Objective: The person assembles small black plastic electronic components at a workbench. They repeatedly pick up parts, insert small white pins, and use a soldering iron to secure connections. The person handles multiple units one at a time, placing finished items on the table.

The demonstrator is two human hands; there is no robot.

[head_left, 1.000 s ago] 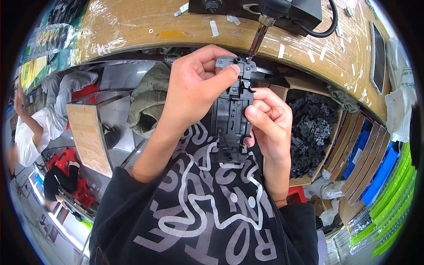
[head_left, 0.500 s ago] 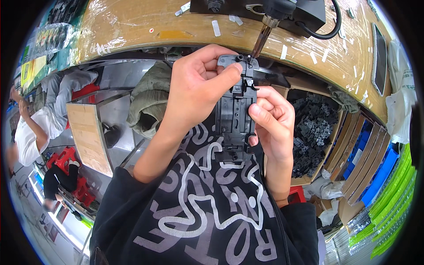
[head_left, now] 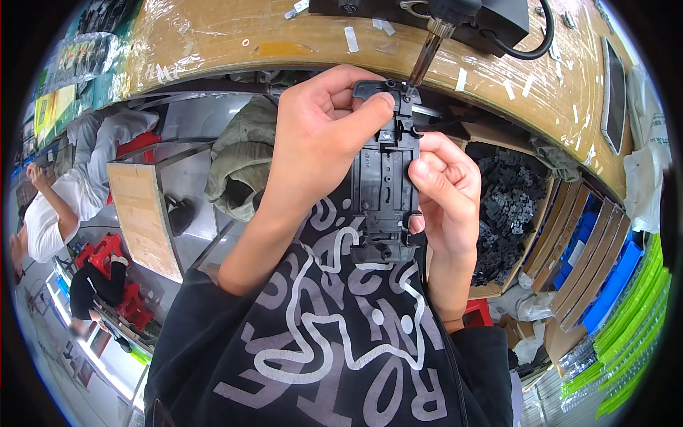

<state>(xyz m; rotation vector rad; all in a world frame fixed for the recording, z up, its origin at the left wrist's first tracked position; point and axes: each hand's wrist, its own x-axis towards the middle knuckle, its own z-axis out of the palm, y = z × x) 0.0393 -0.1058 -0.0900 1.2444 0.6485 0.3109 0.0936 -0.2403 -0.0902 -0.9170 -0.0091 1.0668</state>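
A long black moulded plastic part (head_left: pixel 386 181), with ribs, slots and small round bosses, is held up in front of my chest. My left hand (head_left: pixel 309 139) is closed on its upper left end, thumb pressed flat across the face and fingers curled behind. Lower down, my right hand (head_left: pixel 455 196) grips the right edge between thumb and bent fingers. At the part's upper right corner, a screwdriver-like tool (head_left: pixel 427 57) with a knurled metal collar and narrow brownish shaft points down. Its tip meets or nearly meets that corner; contact cannot be made out.
A film-covered wooden bench (head_left: pixel 213 43) runs across the top, carrying a black box (head_left: pixel 491 28) with a cable. To my right stands a carton of small dark parts (head_left: pixel 501 213), beside stacked blue trays (head_left: pixel 612 277). Grey-green cloth (head_left: pixel 242 153) hangs at left; people are farther left.
The black part and both my hands have shifted slightly right, the part's top end also a little up. My grips look the same. A person at far left has moved their arms.
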